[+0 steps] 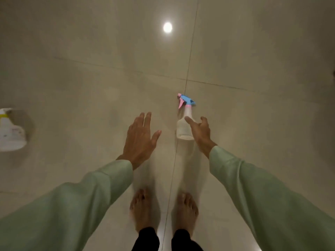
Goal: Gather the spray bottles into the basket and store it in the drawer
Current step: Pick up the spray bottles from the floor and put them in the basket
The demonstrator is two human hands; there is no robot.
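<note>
The right hand (200, 130) is reaching, fingers spread and empty, over the clear spray bottle (184, 124) lying on the floor (253, 60) at frame centre. The left hand (140, 138) is hovering wide open, holding nothing.

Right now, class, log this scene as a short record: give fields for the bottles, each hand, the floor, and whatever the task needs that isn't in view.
near bottle: white, blue-pink trigger, lying on floor
far bottle: white, at left edge, partly cut off
right hand: open, reaching over near bottle, no grip yet
left hand: open, empty, fingers spread
floor: pale glossy tiles, lamp reflection
feet: bare
basket, drawer: not in view
</note>
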